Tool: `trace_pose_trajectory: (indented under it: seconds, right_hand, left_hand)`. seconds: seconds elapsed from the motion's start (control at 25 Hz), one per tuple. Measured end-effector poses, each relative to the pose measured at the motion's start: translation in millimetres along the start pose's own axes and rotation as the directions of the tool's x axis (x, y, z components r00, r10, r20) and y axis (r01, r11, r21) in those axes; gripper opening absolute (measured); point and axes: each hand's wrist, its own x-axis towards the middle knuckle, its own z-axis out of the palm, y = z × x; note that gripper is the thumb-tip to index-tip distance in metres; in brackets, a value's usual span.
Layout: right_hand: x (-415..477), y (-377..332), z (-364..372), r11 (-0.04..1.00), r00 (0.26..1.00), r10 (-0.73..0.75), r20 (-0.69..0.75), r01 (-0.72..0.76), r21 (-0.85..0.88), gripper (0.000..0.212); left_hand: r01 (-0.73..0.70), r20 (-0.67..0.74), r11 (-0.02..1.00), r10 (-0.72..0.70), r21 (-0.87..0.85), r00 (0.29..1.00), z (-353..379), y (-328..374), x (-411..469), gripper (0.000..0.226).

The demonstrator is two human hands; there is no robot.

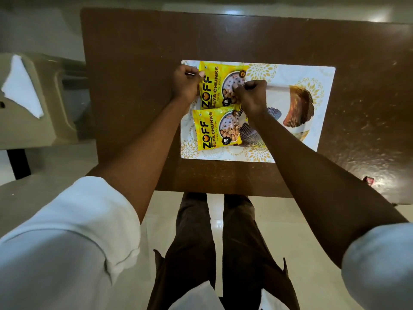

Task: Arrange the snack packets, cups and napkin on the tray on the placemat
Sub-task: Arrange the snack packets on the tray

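Two yellow snack packets, print readable on both. Upper packet [218, 85]: "ZOFF" in large black letters, "SOYA CHUNKS" alongside, a dark badge with "10". Lower packet [215, 130]: same "ZOFF", "SOYA CHUNKS", badge "10". Smaller script lines on each too fine to read. No other legible text.

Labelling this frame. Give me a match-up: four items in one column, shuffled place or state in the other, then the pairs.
1. far packet
2. near packet
3. napkin
4. placemat

A. flat on the brown table
B. lying free, no hand on it
C. pinched by left hand and right hand
D. off the table, on the beige furniture at left

Pairs: 1-C, 2-B, 3-D, 4-A
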Motion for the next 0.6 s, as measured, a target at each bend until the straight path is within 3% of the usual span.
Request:
trace_pose_trajectory:
  seconds: [0.36,0.52,0.6]
  right_hand:
    - [6,19,-19,0.999,0.997,0.035,-0.070,-0.033,0.029,0.038]
    - [-6,32,-26,0.999,0.978,0.036,-0.206,-0.040,-0.015,0.019]
    - [-24,47,-33,0.996,0.984,0.075,-0.163,-0.083,-0.045,0.015]
  left_hand:
    - [0.028,0.033,0.992,-0.025,-0.121,0.999,-9,-22,3,0.013]
    - [0.128,0.020,0.975,-0.126,-0.184,0.992,-26,-38,-11,0.022]
    - [0.183,0.053,0.968,-0.177,-0.172,0.983,-36,-60,-33,0.027]
